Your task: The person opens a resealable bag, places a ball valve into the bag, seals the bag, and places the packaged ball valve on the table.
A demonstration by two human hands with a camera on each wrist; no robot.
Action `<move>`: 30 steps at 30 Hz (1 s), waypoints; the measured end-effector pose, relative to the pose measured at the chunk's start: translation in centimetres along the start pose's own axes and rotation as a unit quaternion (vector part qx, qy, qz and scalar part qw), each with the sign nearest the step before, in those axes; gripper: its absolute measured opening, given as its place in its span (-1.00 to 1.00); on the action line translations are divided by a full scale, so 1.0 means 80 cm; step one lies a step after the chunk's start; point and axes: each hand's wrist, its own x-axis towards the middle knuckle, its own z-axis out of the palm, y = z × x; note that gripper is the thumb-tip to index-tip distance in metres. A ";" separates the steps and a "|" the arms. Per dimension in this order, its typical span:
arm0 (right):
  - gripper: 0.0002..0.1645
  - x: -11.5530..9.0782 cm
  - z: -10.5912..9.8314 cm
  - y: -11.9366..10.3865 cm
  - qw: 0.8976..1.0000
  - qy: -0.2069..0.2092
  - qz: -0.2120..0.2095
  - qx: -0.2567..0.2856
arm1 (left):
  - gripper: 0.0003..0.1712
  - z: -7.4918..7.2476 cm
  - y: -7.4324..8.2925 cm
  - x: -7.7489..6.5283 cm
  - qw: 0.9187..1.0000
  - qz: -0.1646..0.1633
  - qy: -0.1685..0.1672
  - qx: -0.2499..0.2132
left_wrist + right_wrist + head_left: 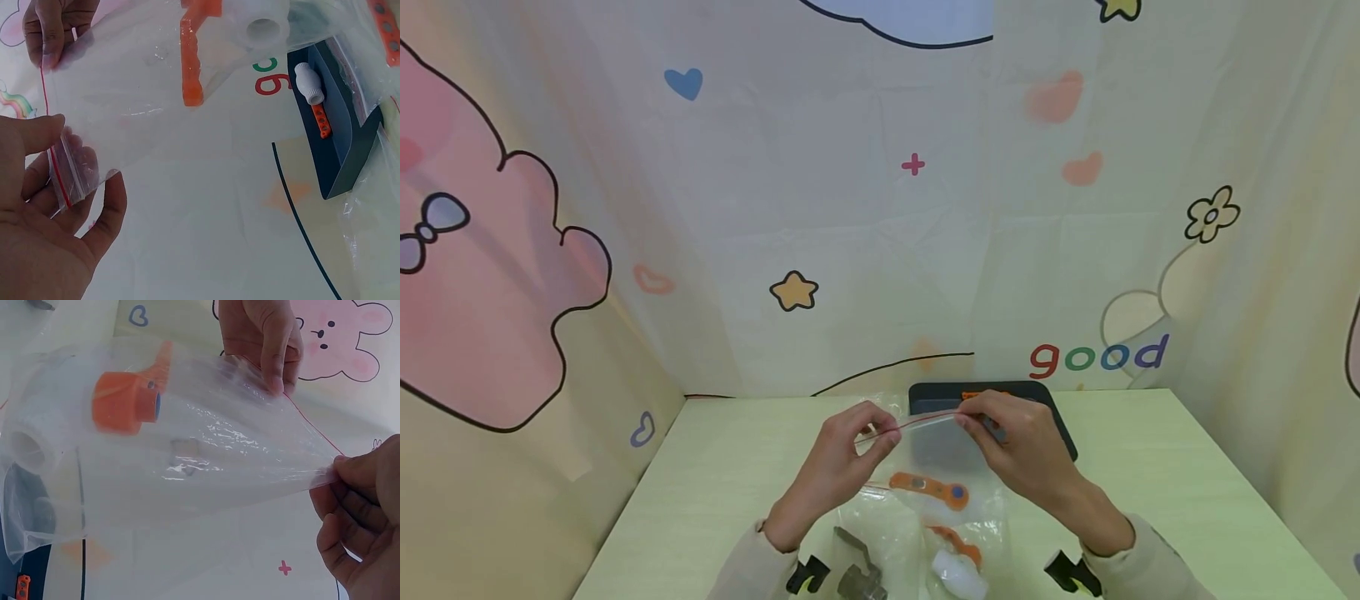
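Observation:
A clear zip bag [219, 431] with a red seal line is stretched between both hands. My left hand [846, 454] pinches one end of its top edge, while the right hand [1022, 446] pinches the other end between thumb and fingers. Below the hands hangs the bag's body. An orange handle [928, 490] with a blue centre shows through the plastic, and in the right wrist view an orange collar [119, 403] and a white tube end [37, 444] appear in it. The left wrist view has the left thumb and fingers on the seal's corner [62, 178].
Behind the hands is a dark tray [1060, 425] holding a white fitting [307, 81] with an orange handle. Nearer me, a grey metal lever valve [861, 579] and a white fitting [958, 575] with an orange lever lie in clear plastic. A printed curtain [850, 217] stands behind the table.

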 end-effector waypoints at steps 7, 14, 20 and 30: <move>-0.80 0.000 -0.004 0.003 1.000 -0.001 0.004 -0.002 | -0.94 -0.005 -0.003 -0.004 1.000 -0.024 -0.008 -0.002; -0.78 0.000 -0.003 0.002 1.000 0.005 -0.005 0.004 | -0.96 -0.004 -0.003 -0.004 1.000 0.004 0.002 0.013; -0.77 0.000 -0.003 0.002 1.000 0.009 -0.008 0.004 | -0.94 -0.004 -0.005 -0.005 1.000 -0.003 -0.007 0.010; -0.78 0.000 -0.008 0.004 1.000 0.011 -0.005 -0.009 | -0.94 -0.009 -0.013 -0.012 1.000 -0.026 -0.015 -0.007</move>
